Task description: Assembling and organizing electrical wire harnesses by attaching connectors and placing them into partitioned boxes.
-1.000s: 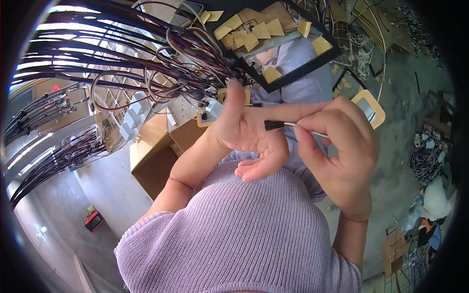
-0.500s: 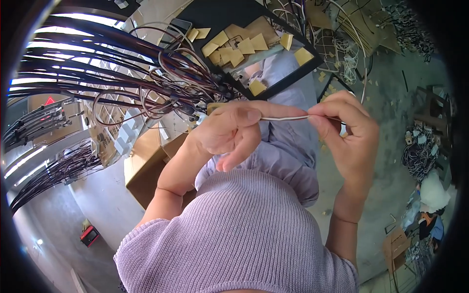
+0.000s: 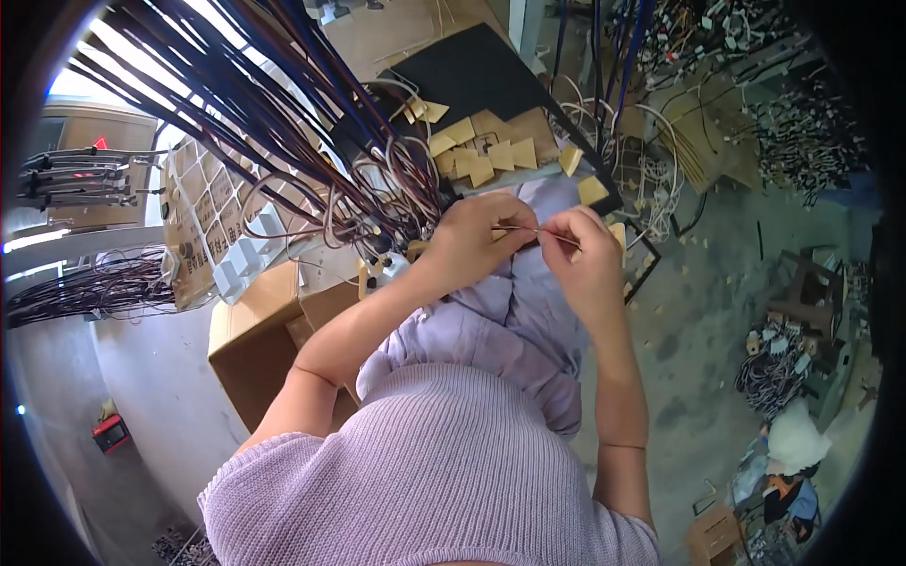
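Note:
In front of my lap, my left hand (image 3: 479, 238) is closed, thumb and fingers pinching a thin wire (image 3: 557, 237). My right hand (image 3: 587, 253) pinches the same wire a short way to the right, and the fingertips of both hands nearly meet. Only short lengths of wire show between and beside the fingers. Past the hands lies a dark panel (image 3: 481, 71) with several yellow paper-like pieces (image 3: 512, 153) on and around it. Close to my left hand, a tangle of brown, white and dark cables (image 3: 373, 193) fans out to the upper left.
An open cardboard box (image 3: 255, 307) stands at my left, near white angular blocks (image 3: 250, 255). A red and black device (image 3: 111, 432) is on the floor at far left. On the right are coiled cables (image 3: 769, 368), a white bag (image 3: 797, 436) and a smaller carton (image 3: 714, 535).
My hands have come together, shortening the exposed wire between them. The left hand's fingers have curled inward, and the right hand has moved left. The whole view has shifted and turned somewhat.

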`<state>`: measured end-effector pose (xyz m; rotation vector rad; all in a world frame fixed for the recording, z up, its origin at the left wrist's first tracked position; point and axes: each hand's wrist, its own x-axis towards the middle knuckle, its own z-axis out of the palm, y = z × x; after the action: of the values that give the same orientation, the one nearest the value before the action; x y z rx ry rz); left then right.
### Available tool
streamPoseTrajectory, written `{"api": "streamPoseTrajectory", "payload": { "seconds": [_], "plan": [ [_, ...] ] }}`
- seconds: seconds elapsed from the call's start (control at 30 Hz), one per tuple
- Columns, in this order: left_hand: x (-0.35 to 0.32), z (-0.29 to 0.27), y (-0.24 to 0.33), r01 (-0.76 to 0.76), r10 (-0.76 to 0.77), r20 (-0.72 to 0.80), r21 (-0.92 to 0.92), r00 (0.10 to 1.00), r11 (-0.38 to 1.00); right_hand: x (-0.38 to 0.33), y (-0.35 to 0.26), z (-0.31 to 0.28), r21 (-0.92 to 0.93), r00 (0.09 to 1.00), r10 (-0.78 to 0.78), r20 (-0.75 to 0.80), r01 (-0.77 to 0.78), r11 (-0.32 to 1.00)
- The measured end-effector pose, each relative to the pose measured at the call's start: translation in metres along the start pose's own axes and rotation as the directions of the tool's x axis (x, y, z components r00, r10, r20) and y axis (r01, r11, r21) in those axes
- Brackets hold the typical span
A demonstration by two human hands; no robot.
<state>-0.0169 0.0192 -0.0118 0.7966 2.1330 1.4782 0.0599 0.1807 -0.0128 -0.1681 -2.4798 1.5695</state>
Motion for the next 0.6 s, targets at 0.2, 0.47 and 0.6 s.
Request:
{"api": "streamPoseTrajectory", "payload": {
  "seconds": [0.2, 0.47, 0.6],
  "plan": [
    [0.026, 0.012, -0.026, -0.139, 0.188, -0.177, 0.256, 0.966, 0.957, 0.132, 0.034, 0.015, -0.369, 0.863, -0.466, 0.195, 0.505, 0.781],
    [0.027, -0.025, -0.066, -0.096, 0.167, -0.233, 0.289, 0.958, 0.952, 0.177, 0.052, 0.033, -0.469, 0.715, -0.379, 0.587, 0.682, 0.561],
    [0.023, -0.024, -0.063, -0.143, 0.239, -0.125, 0.515, 0.963, 0.845, 0.174, 0.055, 0.027, -0.312, 0.774, -0.247, 0.583, 0.494, 0.811]
  ]
}}
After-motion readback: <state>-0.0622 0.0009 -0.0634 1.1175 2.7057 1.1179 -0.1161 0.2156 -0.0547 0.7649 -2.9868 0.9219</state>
